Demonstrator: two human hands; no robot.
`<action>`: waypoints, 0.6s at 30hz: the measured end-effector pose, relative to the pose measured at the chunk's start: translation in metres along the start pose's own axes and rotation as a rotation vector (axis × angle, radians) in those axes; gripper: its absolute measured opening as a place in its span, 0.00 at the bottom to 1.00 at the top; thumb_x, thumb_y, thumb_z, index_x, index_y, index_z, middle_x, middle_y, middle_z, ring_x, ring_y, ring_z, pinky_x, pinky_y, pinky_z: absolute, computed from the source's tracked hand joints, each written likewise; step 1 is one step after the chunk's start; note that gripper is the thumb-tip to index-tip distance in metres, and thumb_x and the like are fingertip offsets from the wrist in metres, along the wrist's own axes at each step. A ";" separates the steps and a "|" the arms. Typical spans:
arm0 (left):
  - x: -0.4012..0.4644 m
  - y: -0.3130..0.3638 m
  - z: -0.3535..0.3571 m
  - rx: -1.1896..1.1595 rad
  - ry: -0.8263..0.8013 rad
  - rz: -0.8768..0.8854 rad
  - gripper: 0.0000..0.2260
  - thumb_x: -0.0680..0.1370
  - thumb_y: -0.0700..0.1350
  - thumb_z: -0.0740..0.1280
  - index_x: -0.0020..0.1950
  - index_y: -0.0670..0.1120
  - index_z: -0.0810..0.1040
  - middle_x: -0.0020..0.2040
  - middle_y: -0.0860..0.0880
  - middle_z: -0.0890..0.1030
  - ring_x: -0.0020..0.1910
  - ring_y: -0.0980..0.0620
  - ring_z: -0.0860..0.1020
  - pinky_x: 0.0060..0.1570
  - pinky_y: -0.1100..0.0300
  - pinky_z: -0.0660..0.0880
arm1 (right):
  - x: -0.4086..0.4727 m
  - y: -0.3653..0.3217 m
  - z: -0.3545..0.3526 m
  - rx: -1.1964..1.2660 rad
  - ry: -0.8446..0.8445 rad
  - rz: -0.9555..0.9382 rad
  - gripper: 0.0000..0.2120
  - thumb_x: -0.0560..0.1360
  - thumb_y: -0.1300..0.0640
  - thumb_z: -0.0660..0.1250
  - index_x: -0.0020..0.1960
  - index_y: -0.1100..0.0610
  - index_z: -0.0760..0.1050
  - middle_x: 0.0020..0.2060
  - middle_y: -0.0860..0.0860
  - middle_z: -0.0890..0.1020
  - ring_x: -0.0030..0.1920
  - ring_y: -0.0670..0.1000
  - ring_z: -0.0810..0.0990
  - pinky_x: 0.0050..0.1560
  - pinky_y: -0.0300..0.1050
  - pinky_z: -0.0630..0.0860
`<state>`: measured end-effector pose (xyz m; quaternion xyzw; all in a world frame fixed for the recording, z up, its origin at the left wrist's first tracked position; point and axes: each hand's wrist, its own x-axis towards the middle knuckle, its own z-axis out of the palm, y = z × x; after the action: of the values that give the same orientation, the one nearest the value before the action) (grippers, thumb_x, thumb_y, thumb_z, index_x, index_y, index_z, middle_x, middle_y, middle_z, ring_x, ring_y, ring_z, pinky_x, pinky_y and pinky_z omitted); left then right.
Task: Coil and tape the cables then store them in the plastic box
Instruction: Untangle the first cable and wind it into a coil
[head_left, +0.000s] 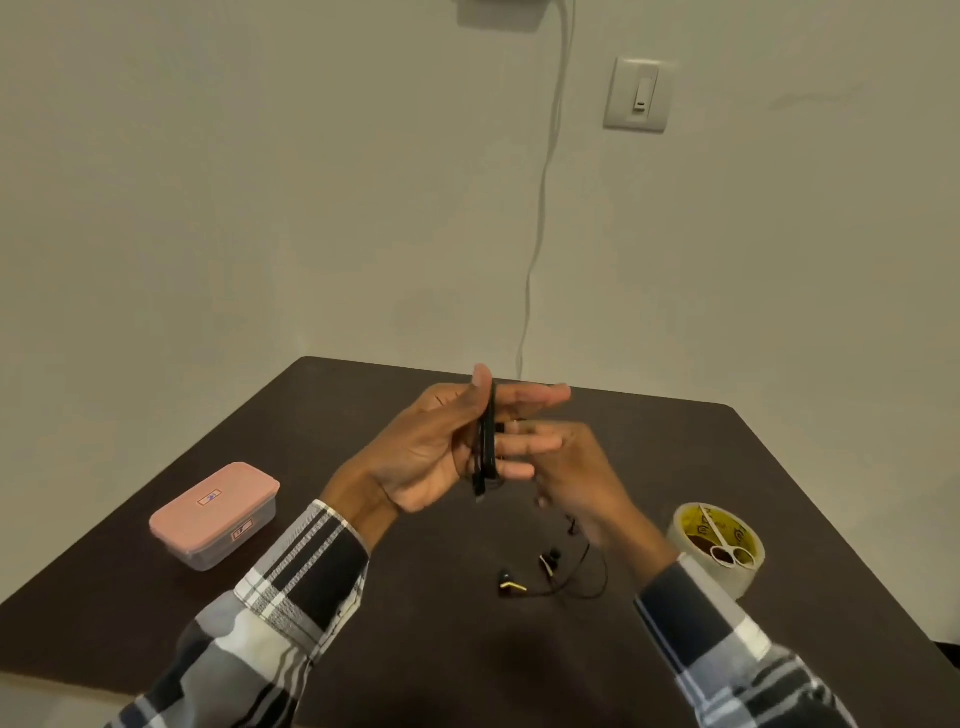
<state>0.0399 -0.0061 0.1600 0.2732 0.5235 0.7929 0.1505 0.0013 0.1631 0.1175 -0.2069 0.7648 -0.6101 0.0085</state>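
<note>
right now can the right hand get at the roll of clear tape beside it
Probably yes, once freed: the roll of clear tape sits on the dark table just right of the right hand, nothing between, but that hand is busy with the black cable.

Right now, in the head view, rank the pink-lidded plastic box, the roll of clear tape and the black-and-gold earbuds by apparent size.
1. Pink-lidded plastic box, largest.
2. Roll of clear tape, clearly smaller, at similar depth.
3. Black-and-gold earbuds on the table, smallest by far.
</note>
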 end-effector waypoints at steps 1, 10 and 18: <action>0.002 0.001 -0.004 0.003 0.043 0.018 0.24 0.77 0.55 0.57 0.59 0.42 0.82 0.68 0.44 0.77 0.61 0.40 0.80 0.50 0.53 0.82 | -0.006 0.006 0.008 -0.017 -0.009 0.004 0.12 0.81 0.52 0.65 0.46 0.53 0.86 0.27 0.55 0.74 0.29 0.52 0.66 0.26 0.42 0.66; 0.013 0.014 -0.031 0.198 0.364 0.130 0.27 0.73 0.58 0.62 0.62 0.40 0.79 0.67 0.49 0.79 0.64 0.45 0.78 0.59 0.48 0.79 | -0.056 0.026 0.016 -0.245 -0.153 -0.031 0.12 0.82 0.55 0.63 0.63 0.54 0.80 0.28 0.27 0.76 0.33 0.29 0.76 0.35 0.25 0.69; 0.017 0.007 -0.041 0.715 0.336 0.072 0.25 0.77 0.62 0.64 0.44 0.40 0.84 0.55 0.43 0.82 0.62 0.55 0.76 0.62 0.55 0.77 | -0.065 -0.017 -0.030 -0.474 -0.006 -0.195 0.06 0.78 0.52 0.69 0.50 0.50 0.85 0.31 0.32 0.80 0.29 0.37 0.76 0.29 0.30 0.66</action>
<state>0.0020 -0.0305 0.1592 0.1928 0.7739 0.5992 -0.0698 0.0577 0.2092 0.1252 -0.2777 0.8628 -0.4112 -0.0970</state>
